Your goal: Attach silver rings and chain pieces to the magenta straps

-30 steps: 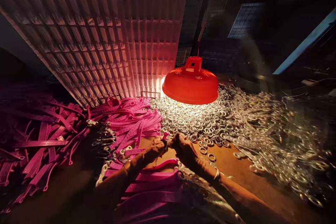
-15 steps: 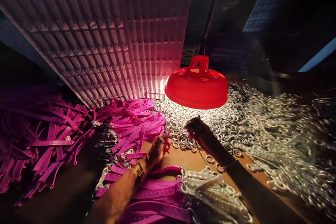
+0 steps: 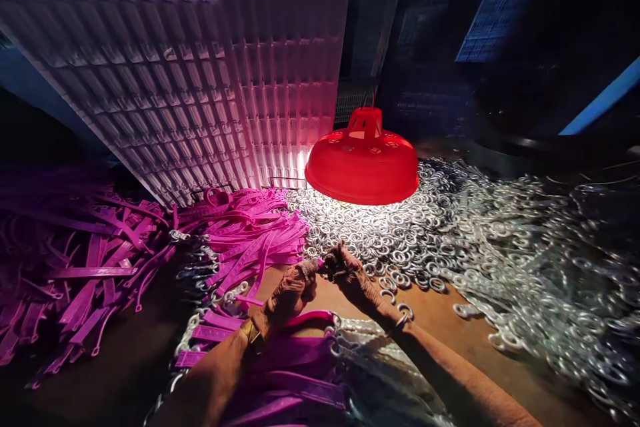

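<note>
My left hand [image 3: 294, 288] is closed on a pink strap [image 3: 320, 263], whose tip pokes out past the fingers. Against that tip press the bent, darkened fingertips of my right hand [image 3: 347, 273]; whatever they pinch is hidden. Right behind both hands spreads a heap of silvery rings [image 3: 395, 240]. A pile of pink straps [image 3: 260, 233] lies just left of and beyond my left hand. Below my wrists rest more pink straps [image 3: 300, 383], joined at their ends to rings and pale, clear-looking strips [image 3: 395, 360].
A red lamp shade [image 3: 361, 167] hangs low above the rings. Ribbed pale panels [image 3: 200, 93] stand upright behind the straps. Dimmer pink straps [image 3: 90, 273] cover the left side, and a wide heap of pale, shiny ring-ended pieces [image 3: 540, 280] fills the right.
My right hand has come left from the edge of the ring heap and now meets my left hand at the strap's tip. The whole view has shifted slightly.
</note>
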A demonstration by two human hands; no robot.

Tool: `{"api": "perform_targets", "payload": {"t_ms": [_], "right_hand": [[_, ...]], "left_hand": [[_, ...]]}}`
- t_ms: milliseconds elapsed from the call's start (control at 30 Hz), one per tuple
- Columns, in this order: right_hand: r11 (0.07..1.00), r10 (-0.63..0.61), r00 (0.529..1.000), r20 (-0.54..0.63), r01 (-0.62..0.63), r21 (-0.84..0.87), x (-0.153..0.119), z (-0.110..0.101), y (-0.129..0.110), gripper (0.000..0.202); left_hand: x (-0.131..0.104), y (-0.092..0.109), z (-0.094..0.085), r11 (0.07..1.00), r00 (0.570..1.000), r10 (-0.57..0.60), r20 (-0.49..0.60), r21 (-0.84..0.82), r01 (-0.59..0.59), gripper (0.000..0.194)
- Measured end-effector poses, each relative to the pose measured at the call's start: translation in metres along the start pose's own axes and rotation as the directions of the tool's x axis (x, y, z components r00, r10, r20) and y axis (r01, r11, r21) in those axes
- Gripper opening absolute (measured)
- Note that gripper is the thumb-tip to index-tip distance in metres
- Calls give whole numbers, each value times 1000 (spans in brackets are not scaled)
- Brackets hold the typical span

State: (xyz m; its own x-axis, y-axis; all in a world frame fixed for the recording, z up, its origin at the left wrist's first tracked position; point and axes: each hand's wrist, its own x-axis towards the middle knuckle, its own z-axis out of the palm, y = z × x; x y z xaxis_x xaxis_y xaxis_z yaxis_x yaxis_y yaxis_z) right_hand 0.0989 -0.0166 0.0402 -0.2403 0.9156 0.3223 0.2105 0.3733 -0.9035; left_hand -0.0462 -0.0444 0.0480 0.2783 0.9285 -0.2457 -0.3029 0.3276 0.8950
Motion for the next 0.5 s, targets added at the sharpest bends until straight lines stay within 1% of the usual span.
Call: {"api": "perform_targets", "payload": {"t_ms": [67,133,167,267,333,500], "right_hand": [[996,-49,998,-38,46,-73,-2,0,-1,21],[992,-43,997,-70,34,-122,-4,1,-3,21],[992,-28,997,-70,20,-124,-4,2,-5,22],[997,22,1000,-22,-23,-68,-5,5,-11,26],[998,45,999,1,-44,-43,-6,6,-14,27],[994,15,1000,2,-15,-109,-10,6,-16,17]], "left_hand": [[-1,2,2,998,1000,-12,26,-55,13,42],[-2,3,4,991,999,-21,45,-129,27,44],[-1,4,5,986,998,-23,52,-165,32,46],[-2,7,5,970,997,-26,79,-237,45,49],[-4,9,5,971,995,-29,93,-232,50,50],[-15,12,4,993,997,6,71,-120,3,49]]}}
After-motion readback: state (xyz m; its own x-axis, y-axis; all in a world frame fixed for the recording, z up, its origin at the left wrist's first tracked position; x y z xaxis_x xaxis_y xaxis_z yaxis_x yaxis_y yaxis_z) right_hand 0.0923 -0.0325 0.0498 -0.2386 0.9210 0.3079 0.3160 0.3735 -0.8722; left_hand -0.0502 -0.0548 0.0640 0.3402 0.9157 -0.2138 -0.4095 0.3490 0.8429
